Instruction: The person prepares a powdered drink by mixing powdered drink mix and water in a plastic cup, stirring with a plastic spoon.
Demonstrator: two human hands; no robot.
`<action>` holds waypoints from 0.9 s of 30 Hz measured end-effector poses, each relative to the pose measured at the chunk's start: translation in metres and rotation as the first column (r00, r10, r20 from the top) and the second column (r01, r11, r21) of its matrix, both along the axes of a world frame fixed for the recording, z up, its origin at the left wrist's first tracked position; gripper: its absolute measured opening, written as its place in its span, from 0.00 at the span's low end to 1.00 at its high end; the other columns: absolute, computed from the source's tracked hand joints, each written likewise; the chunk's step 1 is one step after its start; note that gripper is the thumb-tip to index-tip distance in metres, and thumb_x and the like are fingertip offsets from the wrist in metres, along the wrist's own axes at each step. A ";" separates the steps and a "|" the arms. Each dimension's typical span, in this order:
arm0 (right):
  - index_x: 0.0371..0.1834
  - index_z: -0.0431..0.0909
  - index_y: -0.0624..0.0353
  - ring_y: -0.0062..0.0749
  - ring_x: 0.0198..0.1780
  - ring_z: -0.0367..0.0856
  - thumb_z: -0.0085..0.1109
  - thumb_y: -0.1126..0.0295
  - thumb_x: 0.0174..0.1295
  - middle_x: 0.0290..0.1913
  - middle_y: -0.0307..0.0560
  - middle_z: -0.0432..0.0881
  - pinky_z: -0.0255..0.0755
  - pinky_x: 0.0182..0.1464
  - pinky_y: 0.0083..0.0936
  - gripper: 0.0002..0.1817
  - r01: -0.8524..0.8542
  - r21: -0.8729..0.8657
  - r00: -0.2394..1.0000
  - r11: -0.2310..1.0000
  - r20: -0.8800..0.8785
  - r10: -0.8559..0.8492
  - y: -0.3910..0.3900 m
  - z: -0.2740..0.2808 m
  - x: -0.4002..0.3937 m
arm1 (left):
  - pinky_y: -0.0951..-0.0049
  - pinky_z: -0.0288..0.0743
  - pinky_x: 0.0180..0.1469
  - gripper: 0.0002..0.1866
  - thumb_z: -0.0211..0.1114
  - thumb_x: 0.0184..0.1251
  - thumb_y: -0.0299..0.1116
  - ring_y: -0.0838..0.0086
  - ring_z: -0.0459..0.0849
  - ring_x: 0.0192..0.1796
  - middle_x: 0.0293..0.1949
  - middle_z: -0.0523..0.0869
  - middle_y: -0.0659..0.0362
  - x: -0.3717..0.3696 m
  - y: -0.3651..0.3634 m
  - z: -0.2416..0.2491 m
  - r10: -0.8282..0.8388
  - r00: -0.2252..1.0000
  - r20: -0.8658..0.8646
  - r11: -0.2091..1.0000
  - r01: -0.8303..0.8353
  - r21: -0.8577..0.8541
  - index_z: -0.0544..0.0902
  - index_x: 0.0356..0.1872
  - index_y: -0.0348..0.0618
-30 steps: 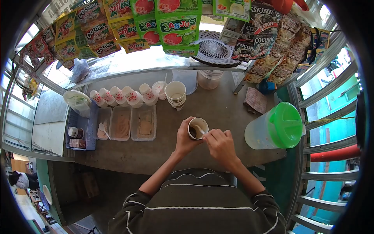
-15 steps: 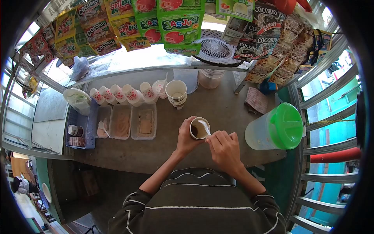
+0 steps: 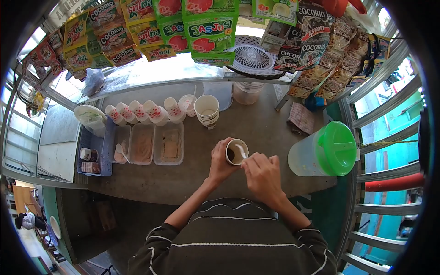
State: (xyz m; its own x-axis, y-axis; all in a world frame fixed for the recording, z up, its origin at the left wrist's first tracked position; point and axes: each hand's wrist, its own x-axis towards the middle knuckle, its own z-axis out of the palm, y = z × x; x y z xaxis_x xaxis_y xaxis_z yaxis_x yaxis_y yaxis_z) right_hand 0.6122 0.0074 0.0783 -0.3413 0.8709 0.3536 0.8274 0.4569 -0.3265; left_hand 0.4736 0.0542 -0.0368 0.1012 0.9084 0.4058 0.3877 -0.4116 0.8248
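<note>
A paper cup (image 3: 232,147) with brown liquid inside is gripped by my left hand (image 3: 221,161), its fingers wrapped round the left side. My right hand (image 3: 262,174) pinches the handle of a white plastic spoon (image 3: 242,151), whose lower end dips into the liquid. Both hands are close together over the front middle of the counter (image 3: 201,181). Beyond them stands a stack of paper cups (image 3: 207,112).
A clear pitcher (image 3: 305,153) with a green lid (image 3: 339,147) stands at the right. Powder tubs (image 3: 168,142), several stacked printed cups (image 3: 151,110) and a blue basket (image 3: 106,160) are at the left. Drink sachets (image 3: 211,32) hang overhead; a folded cloth (image 3: 301,118) lies back right.
The cup and my left hand have shifted very slightly to the right. The spoon has changed its angle a little inside the cup.
</note>
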 end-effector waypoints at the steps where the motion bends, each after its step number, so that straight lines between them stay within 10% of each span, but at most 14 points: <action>1: 0.30 0.77 0.54 0.30 0.34 0.74 0.54 0.68 0.60 0.30 0.38 0.75 0.56 0.39 0.33 0.04 0.039 -0.014 0.999 0.999 -0.012 -0.039 -0.003 0.012 0.001 | 0.58 0.68 0.53 0.41 0.80 0.33 0.36 0.56 0.77 0.50 0.47 0.79 0.53 -0.001 -0.001 0.003 -0.004 1.000 -0.003 1.000 0.004 -0.023 0.70 0.55 0.43; 27: 0.31 0.77 0.56 0.34 0.33 0.76 0.48 0.67 0.64 0.30 0.42 0.77 0.53 0.41 0.36 0.09 0.120 -0.140 0.992 0.983 0.058 -0.112 0.006 0.007 -0.003 | 0.58 0.65 0.57 0.39 0.78 0.35 0.35 0.58 0.76 0.54 0.50 0.78 0.55 0.007 -0.005 -0.001 -0.043 0.995 -0.090 0.999 0.045 0.020 0.70 0.55 0.45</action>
State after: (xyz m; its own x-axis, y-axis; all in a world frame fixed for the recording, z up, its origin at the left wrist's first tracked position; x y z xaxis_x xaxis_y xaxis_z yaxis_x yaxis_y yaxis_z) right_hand 0.6094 0.0130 0.0854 -0.2489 0.9460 0.2075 0.8888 0.3082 -0.3393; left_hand 0.4802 0.0495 -0.0381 0.1777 0.8930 0.4136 0.4403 -0.4480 0.7781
